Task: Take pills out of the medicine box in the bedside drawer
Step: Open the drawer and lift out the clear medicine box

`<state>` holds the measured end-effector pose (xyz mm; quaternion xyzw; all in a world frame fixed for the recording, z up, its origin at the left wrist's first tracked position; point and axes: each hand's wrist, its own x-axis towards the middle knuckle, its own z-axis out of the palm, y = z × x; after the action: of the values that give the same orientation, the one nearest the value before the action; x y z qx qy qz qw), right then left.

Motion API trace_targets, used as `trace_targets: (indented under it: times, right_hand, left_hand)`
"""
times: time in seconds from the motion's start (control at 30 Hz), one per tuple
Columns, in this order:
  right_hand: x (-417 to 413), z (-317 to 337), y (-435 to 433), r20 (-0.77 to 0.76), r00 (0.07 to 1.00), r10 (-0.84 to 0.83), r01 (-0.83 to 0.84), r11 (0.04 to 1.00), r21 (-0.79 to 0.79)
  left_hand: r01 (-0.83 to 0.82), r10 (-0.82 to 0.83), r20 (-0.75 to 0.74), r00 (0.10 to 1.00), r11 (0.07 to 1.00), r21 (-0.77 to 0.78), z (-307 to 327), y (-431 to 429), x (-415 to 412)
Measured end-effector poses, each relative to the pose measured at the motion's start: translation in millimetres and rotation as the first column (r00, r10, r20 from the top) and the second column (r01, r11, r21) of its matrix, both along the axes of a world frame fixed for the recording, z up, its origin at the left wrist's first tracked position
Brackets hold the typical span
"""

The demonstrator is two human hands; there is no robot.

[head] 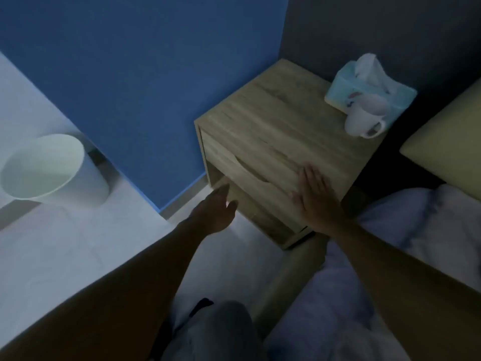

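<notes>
The bedside drawer (250, 165) sits shut in the front of the wooden nightstand (281, 121), its curved handle cut-out showing across the drawer front; the medicine box is out of sight. Your right hand (313, 196) lies flat on the near front corner of the nightstand's top, fingers (311, 175) spread and straight, gripping nothing. Your left hand (217, 212) reaches toward the lower front of the nightstand, just below the drawer, fingers loosely extended and slightly parted, with nothing in them; whether they touch the wood you cannot tell in this dim light. At the far right corner of the top stands a light blue tissue box (369, 87), with a white mug (363, 121) touching its near side. On the floor well to the left is a pale bin (49, 168). To the right lies the bed (416, 230) with a yellowish pillow (453, 142).
</notes>
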<state>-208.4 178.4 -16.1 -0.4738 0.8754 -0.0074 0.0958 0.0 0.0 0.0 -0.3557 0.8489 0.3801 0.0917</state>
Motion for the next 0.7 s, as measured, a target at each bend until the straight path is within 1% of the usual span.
trace_targets:
  times: [0.03,0.07,0.13,0.2,0.3,0.4,0.47,0.6,0.7]
  right_hand:
    - [1.4,-5.6,-0.5,-0.076,0.997,0.004,-0.006,0.999,-0.031]
    - [-0.6,-7.3,-0.7,-0.114,0.993,-0.003,-0.003,0.999,-0.053]
    - [1.5,-14.6,1.6,-0.16,0.987,0.012,-0.021,0.998,-0.058]
    - [-1.9,-19.4,0.8,-0.176,0.984,0.022,-0.038,0.995,-0.088]
    - [-2.9,-20.8,-1.4,-0.192,0.981,0.004,-0.027,0.993,-0.118]
    - [-2.4,-24.0,-1.0,-0.216,0.976,0.013,-0.037,0.993,-0.108]
    - [-3.5,-24.9,-1.5,-0.23,0.973,0.01,-0.038,0.992,-0.119]
    - [-4.3,-27.3,-1.0,-0.234,0.972,0.003,-0.036,0.99,-0.135]
    - [-4.4,-26.9,-1.9,-0.227,0.974,0.003,-0.038,0.988,-0.149]
  left_hand:
    - [-0.041,0.042,-0.029,0.999,0.998,0.045,-6.9,-2.1,-7.5]
    - [-0.075,0.08,-0.047,0.996,0.993,0.095,-13.3,-4.6,-14.9]
    - [-0.16,0.176,-0.065,0.982,0.967,0.198,-25.6,-5.4,-31.8]
    - [-0.268,0.309,-0.112,0.944,0.922,0.281,-39.7,-3.5,-50.5]
    - [-0.409,0.496,-0.229,0.838,0.848,0.338,-56.5,0.9,-77.8]
    - [-0.495,0.635,-0.261,0.727,0.748,0.442,-66.7,1.9,-101.0]
    - [-0.49,0.656,-0.284,0.699,0.729,0.478,-72.0,0.6,-110.7]
    - [-0.414,0.623,-0.346,0.701,0.751,0.514,-74.1,-4.4,-114.6]
    - [-0.406,0.627,-0.33,0.706,0.74,0.537,-69.5,-8.5,-114.9]
